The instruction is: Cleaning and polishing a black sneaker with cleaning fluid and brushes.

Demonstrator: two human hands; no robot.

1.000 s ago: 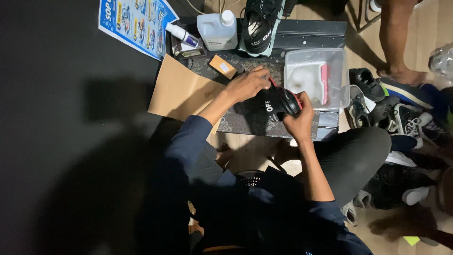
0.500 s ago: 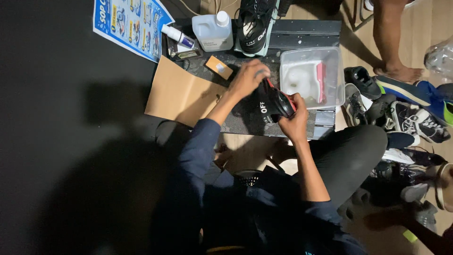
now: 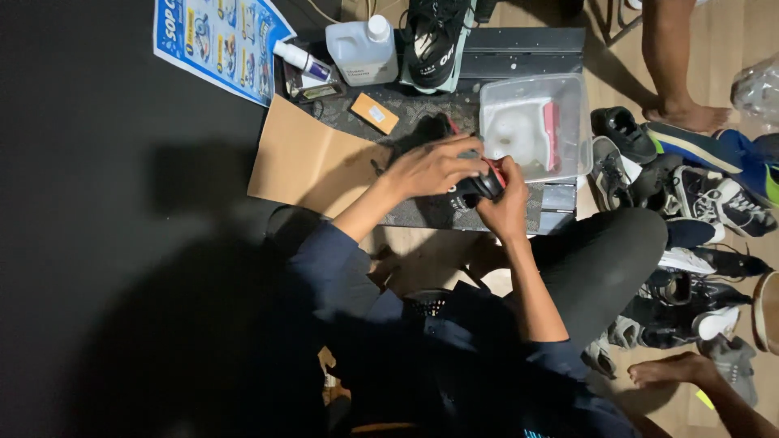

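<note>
1. Object in hand — a black shoe (image 3: 454,182) with a red edge showing at its right end, held low over the dark patterned mat (image 3: 422,212) on the bench (image 3: 527,40), just in front of the clear plastic tub (image 3: 535,122).
2. Left hand (image 3: 434,166) — laid across the top of the black shoe, fingers curled over it and pressing down; the forearm runs in from the lower left, sleeve pushed back to the elbow.
3. Right hand (image 3: 505,203) — closed on the right end of the shoe from below and behind, thumb up by the red edge. The two hands sit close together, both clamped on the same shoe.
4. Progress, as a judgement — the shoe is mid-handling, neither set down nor placed among the others. Whether its surface is clean cannot be told: the hands hide most of it.
5. Supplies at the far edge — a white jug (image 3: 363,50), a small tube (image 3: 302,61) and an orange block (image 3: 375,113) lie untouched; a second black shoe (image 3: 434,40) stands beside the jug.
6. Remaining stock — a pile of shoes (image 3: 690,203) lies on the floor to the right, apart from the bench, which suggests more pairs wait.
7. Another person's bare foot (image 3: 690,113) stands near the pile.
</note>
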